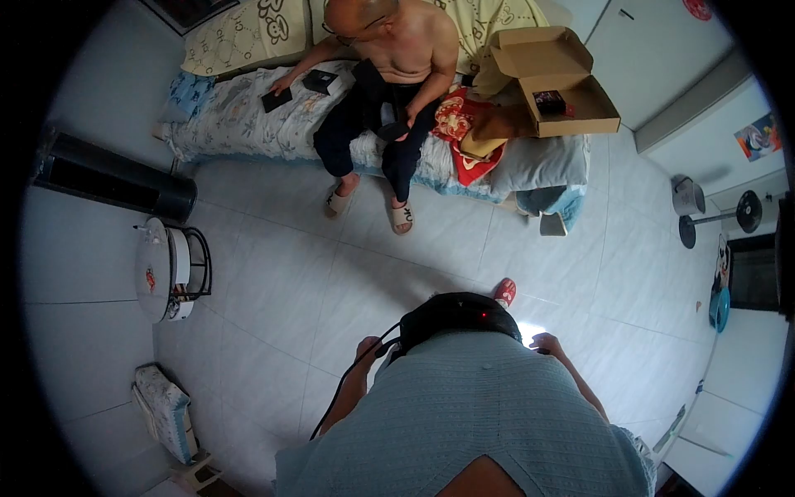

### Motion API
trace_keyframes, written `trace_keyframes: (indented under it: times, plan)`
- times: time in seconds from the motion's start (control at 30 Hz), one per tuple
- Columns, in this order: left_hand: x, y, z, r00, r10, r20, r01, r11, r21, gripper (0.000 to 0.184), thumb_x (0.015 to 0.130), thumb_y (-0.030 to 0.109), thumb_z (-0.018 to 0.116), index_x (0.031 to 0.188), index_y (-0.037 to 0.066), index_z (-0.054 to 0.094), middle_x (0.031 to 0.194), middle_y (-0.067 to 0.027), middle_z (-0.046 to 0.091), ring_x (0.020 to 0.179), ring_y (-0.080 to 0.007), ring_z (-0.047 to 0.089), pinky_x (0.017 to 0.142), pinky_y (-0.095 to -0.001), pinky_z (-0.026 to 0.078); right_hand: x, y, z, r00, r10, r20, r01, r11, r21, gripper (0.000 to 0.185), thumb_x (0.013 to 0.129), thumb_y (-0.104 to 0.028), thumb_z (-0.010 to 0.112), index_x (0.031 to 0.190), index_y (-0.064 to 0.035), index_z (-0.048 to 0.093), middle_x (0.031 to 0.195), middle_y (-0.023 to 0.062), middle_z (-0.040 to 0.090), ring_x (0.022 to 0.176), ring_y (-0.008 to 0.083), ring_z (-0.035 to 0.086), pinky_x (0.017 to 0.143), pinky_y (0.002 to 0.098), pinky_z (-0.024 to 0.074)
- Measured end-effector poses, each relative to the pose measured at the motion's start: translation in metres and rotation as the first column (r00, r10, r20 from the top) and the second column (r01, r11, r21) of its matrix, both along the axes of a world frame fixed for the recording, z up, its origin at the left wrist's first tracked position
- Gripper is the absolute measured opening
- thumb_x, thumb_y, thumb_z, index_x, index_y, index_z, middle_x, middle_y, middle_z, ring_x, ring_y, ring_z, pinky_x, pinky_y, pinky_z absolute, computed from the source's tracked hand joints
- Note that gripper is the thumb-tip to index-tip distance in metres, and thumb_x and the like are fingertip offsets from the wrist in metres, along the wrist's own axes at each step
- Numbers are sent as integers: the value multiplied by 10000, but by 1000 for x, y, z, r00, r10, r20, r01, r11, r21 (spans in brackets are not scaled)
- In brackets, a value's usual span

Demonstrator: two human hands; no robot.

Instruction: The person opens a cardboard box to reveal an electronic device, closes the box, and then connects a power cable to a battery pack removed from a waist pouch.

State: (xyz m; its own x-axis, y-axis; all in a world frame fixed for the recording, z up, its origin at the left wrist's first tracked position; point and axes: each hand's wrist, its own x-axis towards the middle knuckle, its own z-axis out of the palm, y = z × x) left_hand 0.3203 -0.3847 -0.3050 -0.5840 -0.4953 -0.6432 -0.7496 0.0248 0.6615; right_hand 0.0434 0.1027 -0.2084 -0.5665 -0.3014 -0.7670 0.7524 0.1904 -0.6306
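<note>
Low at the left side of my waist, my left hand (pixel 368 348) is closed, its fingers partly hidden. A black cable (pixel 338 396) runs past it from a black waist pack (pixel 451 316) with a small red light. My right hand (pixel 545 341) is at the other side of the pack, fingers curled beside a bright white patch; what it holds cannot be made out. Across the room a seated person (pixel 397 50) holds an open black box (pixel 383 103) and touches a flat black item (pixel 277 100) on the couch. Another small black box (pixel 321 81) lies between these.
The couch (pixel 240 124) spans the far side, with an open cardboard box (pixel 580 124) and red cloth (pixel 454 120) on it. A black cylinder (pixel 112 178) and round white table (pixel 157 273) stand left. Right are a bin (pixel 687 196) and blue basin (pixel 720 310).
</note>
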Motion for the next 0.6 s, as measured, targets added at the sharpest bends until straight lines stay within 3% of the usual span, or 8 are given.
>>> trace_keyframes:
  times: [0.1, 0.23, 0.37, 0.43, 0.47, 0.53, 0.6]
  plan:
    - [-3, 1, 7, 997, 56, 47, -59, 996, 72, 262, 764, 221, 616, 939, 27, 620, 849, -97, 638, 810, -196, 603, 732, -309, 473, -1, -1, -3, 1000, 17, -6, -17, 1000, 0, 260, 740, -88, 600, 951, 58, 561, 815, 140, 609, 710, 240, 642, 621, 367, 559]
    - [0, -3, 7, 1000, 1, -7, -2, 999, -51, 209, 780, 232, 583, 862, 43, 618, 803, -107, 622, 766, -198, 595, 687, -319, 471, -3, -4, -1, 999, 51, 4, -51, 999, -5, 262, 739, -90, 603, 951, 57, 562, 818, 138, 610, 696, 240, 643, 603, 362, 562]
    - [-2, -11, 22, 1000, 1, 5, -1, 1000, -12, 197, 781, 234, 570, 813, 44, 610, 785, -109, 614, 750, -198, 589, 664, -329, 468, 1, -2, -22, 998, 52, -21, -54, 995, -81, 276, 729, -105, 623, 948, 52, 564, 810, 138, 609, 709, 238, 641, 598, 362, 563]
    - [-1, -11, 45, 1000, -10, -8, 10, 1000, -2, 195, 782, 235, 564, 789, 45, 607, 776, -110, 610, 742, -198, 586, 652, -334, 466, 2, 1, -36, 950, 186, -249, -214, 973, -90, 298, 708, -115, 649, 943, 48, 566, 817, 141, 607, 722, 242, 636, 585, 358, 561]
    - [-3, -12, 56, 1000, -16, -13, 16, 1000, 0, 195, 782, 236, 561, 777, 46, 605, 772, -110, 608, 739, -199, 584, 646, -336, 466, 1, 1, -33, 950, 192, -246, -219, 972, -87, 298, 708, -115, 649, 943, 48, 566, 817, 141, 607, 722, 242, 636, 585, 358, 561]
    - [6, -13, 43, 1000, 27, -8, -26, 998, 57, 198, 782, 237, 554, 753, 46, 601, 763, -111, 604, 731, -199, 582, 635, -341, 464, -6, -10, -14, 996, 88, 21, -87, 994, -73, 245, 802, -111, 601, 980, 57, 583, 903, 160, 621, 802, 262, 640, 691, 351, 518]
    - [18, -19, 5, 992, 120, 29, -124, 979, 161, 208, 779, 237, 546, 715, 43, 590, 740, -110, 597, 716, -196, 575, 612, -348, 458, -12, -14, -12, 996, 91, 16, -88, 986, -141, 242, 805, -113, 600, 975, 58, 585, 908, 161, 620, 815, 263, 638, 700, 355, 516]
